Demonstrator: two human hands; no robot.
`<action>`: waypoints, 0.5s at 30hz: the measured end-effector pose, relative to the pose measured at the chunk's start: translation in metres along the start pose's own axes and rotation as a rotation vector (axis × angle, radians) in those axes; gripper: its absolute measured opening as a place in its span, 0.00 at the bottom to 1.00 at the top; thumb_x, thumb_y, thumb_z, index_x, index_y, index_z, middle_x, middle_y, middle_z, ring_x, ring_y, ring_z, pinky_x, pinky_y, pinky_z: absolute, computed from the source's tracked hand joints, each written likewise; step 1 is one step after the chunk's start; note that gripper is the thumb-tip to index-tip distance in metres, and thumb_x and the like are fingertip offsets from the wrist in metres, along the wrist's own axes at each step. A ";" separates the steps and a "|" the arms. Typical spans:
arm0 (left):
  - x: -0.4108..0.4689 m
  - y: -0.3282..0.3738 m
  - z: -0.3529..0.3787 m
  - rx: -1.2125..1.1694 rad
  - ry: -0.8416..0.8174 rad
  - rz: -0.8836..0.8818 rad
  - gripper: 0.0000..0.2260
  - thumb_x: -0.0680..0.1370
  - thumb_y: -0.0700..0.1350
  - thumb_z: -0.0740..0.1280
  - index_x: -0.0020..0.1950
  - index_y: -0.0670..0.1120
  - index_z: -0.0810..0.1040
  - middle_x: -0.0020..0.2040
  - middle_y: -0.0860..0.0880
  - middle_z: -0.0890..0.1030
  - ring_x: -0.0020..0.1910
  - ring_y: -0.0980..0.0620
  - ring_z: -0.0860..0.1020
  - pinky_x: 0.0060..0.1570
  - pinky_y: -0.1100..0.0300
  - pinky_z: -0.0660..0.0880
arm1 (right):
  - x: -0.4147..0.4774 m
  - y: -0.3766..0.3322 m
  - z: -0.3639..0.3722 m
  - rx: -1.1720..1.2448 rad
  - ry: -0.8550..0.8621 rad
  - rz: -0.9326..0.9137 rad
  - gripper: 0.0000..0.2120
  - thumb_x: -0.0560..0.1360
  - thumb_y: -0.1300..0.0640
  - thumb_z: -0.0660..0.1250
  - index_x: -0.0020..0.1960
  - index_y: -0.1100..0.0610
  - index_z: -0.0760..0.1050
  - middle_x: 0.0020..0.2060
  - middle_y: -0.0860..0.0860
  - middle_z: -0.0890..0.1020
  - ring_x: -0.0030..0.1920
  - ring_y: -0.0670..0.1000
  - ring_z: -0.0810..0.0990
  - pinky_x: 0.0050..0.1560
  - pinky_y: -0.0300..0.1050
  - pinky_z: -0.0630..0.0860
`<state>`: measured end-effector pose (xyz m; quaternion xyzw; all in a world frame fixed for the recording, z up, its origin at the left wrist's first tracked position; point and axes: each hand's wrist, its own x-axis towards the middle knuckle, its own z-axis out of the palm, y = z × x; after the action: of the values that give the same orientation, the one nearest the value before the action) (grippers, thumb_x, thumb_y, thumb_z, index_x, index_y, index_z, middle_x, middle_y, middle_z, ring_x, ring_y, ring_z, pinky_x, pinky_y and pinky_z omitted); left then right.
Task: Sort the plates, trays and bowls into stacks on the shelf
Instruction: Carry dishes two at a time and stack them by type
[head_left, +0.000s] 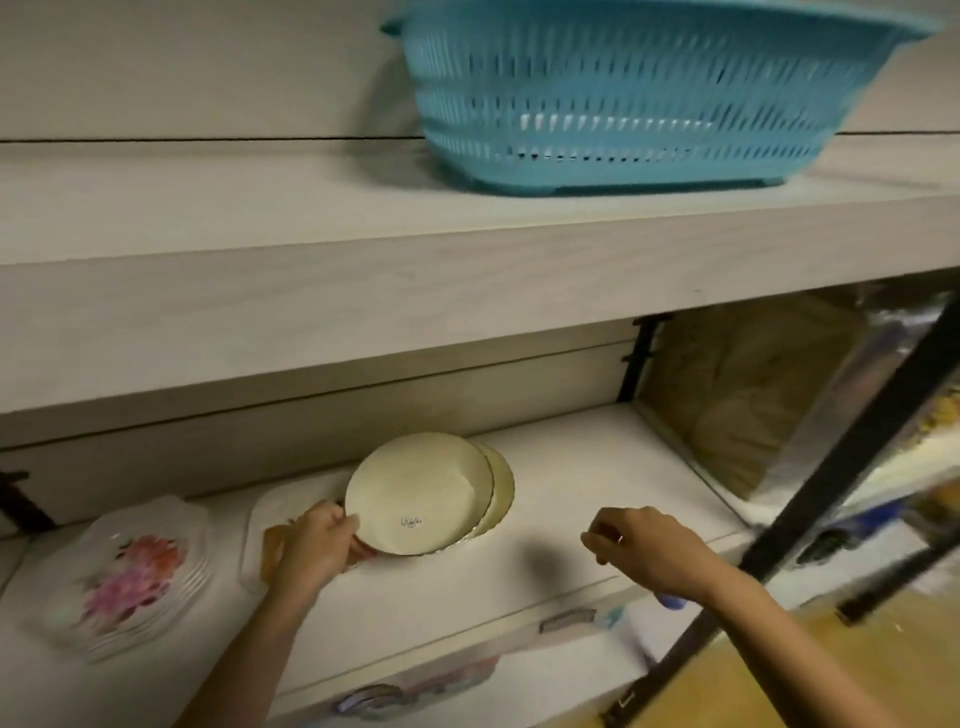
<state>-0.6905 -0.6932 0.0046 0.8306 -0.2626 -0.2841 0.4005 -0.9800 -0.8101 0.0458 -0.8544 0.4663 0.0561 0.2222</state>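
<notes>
Lower white shelf board (545, 499) serving as landmark. Left hand (314, 545) gripping the near-left rim of a round cream plate (418, 493), tilting it over a second cream plate (501, 488) lying at mid-board. Right hand (644, 551) hovering over the board's front edge, fingers loosely curled, holding nothing. Stack of white floral plates (130, 577) sitting at the board's left end. Turquoise slotted plastic basket (649, 93) resting on the shelf above.

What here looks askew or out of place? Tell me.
The cream plate in the left hand sits offset on the cream plate below, whose rim shows at the right, so that stack isn't squared up. The floral plates are slightly fanned too. Nothing looks spilled or broken.
</notes>
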 end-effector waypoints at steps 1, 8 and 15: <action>0.005 0.006 0.010 0.009 0.004 -0.005 0.12 0.77 0.39 0.60 0.33 0.42 0.70 0.30 0.44 0.80 0.33 0.45 0.77 0.31 0.58 0.71 | -0.001 0.009 -0.004 0.007 0.001 -0.003 0.30 0.71 0.30 0.48 0.54 0.51 0.74 0.49 0.48 0.82 0.47 0.50 0.80 0.51 0.45 0.77; 0.030 0.020 0.052 0.052 -0.045 -0.021 0.10 0.78 0.38 0.58 0.37 0.41 0.71 0.16 0.52 0.76 0.20 0.57 0.77 0.34 0.57 0.76 | 0.014 0.057 -0.016 0.004 0.037 -0.039 0.54 0.46 0.18 0.31 0.50 0.49 0.75 0.45 0.46 0.83 0.44 0.49 0.81 0.50 0.48 0.79; 0.024 0.022 0.059 0.293 0.070 0.019 0.13 0.77 0.47 0.64 0.52 0.37 0.71 0.39 0.43 0.80 0.39 0.44 0.79 0.38 0.57 0.71 | 0.029 0.051 -0.027 -0.031 -0.019 -0.068 0.30 0.72 0.30 0.49 0.55 0.51 0.75 0.51 0.48 0.82 0.49 0.50 0.80 0.54 0.48 0.78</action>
<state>-0.7187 -0.7515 -0.0142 0.8871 -0.2950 -0.2096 0.2867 -1.0091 -0.8680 0.0441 -0.8725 0.4339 0.0638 0.2153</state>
